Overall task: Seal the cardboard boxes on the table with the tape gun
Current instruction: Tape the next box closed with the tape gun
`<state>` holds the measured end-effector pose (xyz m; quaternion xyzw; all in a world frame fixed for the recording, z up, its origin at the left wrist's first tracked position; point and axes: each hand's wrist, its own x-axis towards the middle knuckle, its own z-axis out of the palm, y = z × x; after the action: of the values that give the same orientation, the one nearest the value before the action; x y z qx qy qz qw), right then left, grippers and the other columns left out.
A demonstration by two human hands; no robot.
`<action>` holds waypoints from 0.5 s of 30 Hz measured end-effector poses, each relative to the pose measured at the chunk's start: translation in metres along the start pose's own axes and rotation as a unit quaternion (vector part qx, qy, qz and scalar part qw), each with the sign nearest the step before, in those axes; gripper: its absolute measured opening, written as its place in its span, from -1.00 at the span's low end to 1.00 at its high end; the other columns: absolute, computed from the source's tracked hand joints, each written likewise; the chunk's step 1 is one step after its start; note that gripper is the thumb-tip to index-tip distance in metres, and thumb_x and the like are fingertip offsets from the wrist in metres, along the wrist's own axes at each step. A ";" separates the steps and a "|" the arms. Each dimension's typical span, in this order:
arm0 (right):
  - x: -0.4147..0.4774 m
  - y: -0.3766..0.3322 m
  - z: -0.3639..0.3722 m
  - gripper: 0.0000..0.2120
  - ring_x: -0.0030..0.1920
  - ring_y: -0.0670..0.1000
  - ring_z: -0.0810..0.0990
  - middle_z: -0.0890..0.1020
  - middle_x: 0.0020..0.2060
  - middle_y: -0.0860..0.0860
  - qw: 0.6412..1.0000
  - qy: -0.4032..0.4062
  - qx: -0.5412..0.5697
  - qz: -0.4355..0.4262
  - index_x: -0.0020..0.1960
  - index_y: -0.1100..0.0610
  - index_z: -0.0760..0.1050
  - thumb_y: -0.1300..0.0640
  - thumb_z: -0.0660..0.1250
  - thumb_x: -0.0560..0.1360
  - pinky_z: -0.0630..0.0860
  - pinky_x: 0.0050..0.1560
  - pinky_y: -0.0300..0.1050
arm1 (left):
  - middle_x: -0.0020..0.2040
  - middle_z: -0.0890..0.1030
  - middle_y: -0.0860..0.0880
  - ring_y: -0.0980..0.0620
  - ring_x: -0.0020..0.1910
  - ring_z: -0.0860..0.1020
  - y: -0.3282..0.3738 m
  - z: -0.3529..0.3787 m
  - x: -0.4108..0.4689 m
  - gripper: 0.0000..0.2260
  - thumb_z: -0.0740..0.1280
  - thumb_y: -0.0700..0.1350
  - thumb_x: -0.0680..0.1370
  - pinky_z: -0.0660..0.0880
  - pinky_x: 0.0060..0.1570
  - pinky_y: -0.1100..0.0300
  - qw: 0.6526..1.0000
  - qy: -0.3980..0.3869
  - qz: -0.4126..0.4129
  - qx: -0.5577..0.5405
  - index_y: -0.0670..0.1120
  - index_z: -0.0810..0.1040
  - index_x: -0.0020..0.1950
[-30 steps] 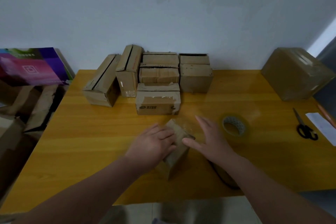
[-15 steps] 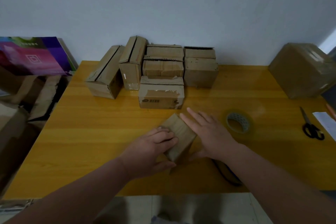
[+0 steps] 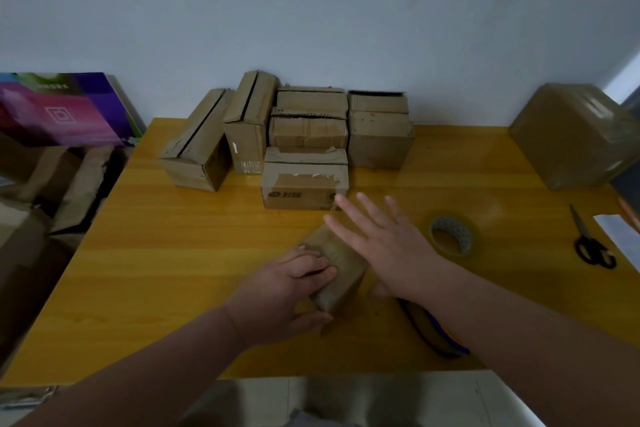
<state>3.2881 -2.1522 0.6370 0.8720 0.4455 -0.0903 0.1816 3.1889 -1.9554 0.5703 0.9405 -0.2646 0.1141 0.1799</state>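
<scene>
A small cardboard box [image 3: 341, 269] lies near the front middle of the yellow wooden table [image 3: 166, 253]. My left hand [image 3: 284, 291] grips its near left side, fingers on top and thumb along the near face. Over its far right edge my right hand [image 3: 381, 236] rests flat with straight, spread fingers. A roll of clear tape [image 3: 452, 232] lies to the right of that hand. The tape gun [image 3: 433, 329], dark with a blue part, sits mostly hidden under my right forearm.
Several small cardboard boxes [image 3: 304, 156] are stacked at the back middle by the wall. A larger taped box [image 3: 571, 135] stands at the back right. Black scissors [image 3: 592, 246] and white paper [image 3: 620, 232] lie at the right edge. Cartons and a purple box [image 3: 62, 111] crowd the left.
My right hand has slid forward along the box top, away from me, fingers staying straight. My left hand has kept its grip on the box.
</scene>
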 end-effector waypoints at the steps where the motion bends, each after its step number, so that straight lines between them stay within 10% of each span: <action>1: 0.004 -0.002 -0.001 0.25 0.49 0.15 -0.40 -0.46 0.47 0.04 1.000 0.001 0.006 0.011 0.49 -0.02 -0.49 -0.14 0.51 0.33 -0.26 0.46 0.27 | 0.20 0.56 -0.04 -0.05 0.24 0.51 0.000 0.000 0.000 -0.48 0.30 0.21 0.50 0.44 0.29 0.00 1.000 0.000 0.000 -0.002 -0.11 0.55 0.30; 15: -0.004 -0.016 0.011 0.02 0.49 0.15 -0.40 -0.49 0.45 0.01 0.999 -0.003 0.043 -0.017 0.46 -0.05 -0.52 0.05 0.34 0.52 -0.22 0.49 0.25 | 0.19 0.55 -0.04 -0.04 0.24 0.49 0.003 0.003 -0.001 -0.49 0.31 0.19 0.48 0.37 0.34 -0.07 1.000 0.022 -0.006 -0.008 -0.11 0.56 0.28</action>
<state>3.2726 -2.1510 0.6248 0.8711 0.4554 -0.1151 0.1437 3.1865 -1.9579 0.5683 0.9378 -0.2562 0.1318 0.1938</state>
